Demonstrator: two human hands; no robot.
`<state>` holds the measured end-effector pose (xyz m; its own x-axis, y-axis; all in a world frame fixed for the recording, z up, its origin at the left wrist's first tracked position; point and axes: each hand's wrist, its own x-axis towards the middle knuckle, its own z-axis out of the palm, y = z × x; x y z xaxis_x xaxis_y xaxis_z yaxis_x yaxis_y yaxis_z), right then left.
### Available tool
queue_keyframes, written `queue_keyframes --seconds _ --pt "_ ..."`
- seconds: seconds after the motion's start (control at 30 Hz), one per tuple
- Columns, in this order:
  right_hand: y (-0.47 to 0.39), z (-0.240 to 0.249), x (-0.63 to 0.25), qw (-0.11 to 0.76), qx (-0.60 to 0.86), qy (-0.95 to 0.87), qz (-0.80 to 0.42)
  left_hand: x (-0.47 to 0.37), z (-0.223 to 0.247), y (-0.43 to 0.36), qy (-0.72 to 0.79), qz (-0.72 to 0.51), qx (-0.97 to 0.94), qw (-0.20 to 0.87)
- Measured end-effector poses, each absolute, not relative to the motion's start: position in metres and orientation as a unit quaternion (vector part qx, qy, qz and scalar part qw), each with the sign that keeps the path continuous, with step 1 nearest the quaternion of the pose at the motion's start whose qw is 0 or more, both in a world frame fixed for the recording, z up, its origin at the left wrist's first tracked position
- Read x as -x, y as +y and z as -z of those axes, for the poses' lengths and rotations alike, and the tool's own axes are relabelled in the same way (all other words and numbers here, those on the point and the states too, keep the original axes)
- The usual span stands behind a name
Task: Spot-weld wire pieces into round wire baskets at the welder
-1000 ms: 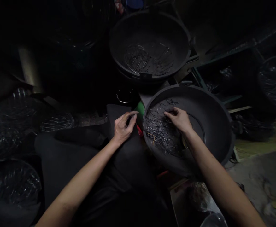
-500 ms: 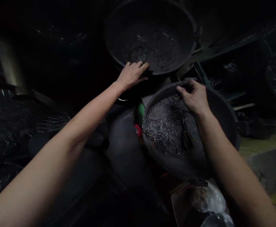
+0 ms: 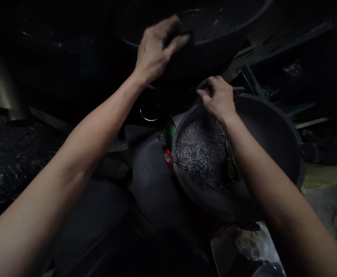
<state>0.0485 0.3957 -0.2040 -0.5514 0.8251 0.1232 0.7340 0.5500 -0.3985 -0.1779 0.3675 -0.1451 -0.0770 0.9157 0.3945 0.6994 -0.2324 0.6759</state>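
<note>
My left hand (image 3: 159, 48) is raised at the near rim of the upper dark basin (image 3: 214, 40). Its fingers are curled toward the thumb, slightly blurred, and whatever they hold is too dark to make out. Over the far left rim of the lower grey basin (image 3: 284, 127), my right hand (image 3: 218, 98) pinches thumb and fingers together. A faint thin line shows by its fingertips, too dim to name. Many short bits of wire (image 3: 197, 154) lie in the lower basin. Beside them rests a pair of pliers (image 3: 231, 167) with dark and yellow handles, partly behind my right forearm.
A small red packet (image 3: 168, 157) and a green object (image 3: 170, 132) sit left of the lower basin. Clear plastic bags (image 3: 253, 244) are below it. Shiny wire bundles (image 3: 0, 169) fill the left side. A metal frame (image 3: 252, 80) stands at the right.
My left hand has risen from the upper basin's near edge, and its fingers are more curled. My right hand has shifted left and up. The view has tilted down, so the upper basin sits higher.
</note>
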Motion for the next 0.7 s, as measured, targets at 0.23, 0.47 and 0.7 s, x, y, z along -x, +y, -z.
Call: queue_keyframes --seconds 0.23,0.47,0.7 --pt "0.438 0.239 -0.018 0.141 0.504 -0.837 -0.158 0.191 0.116 0.383 0.612 -0.371 -0.688 0.119" --pt "0.413 0.21 -0.036 0.181 0.444 -0.863 -0.158 0.201 0.123 0.386 0.586 -0.389 -0.698 0.132" --pt "0.347 0.188 -0.127 0.086 0.535 -0.805 -0.243 0.194 0.118 0.383 0.632 -0.369 -0.668 0.133"
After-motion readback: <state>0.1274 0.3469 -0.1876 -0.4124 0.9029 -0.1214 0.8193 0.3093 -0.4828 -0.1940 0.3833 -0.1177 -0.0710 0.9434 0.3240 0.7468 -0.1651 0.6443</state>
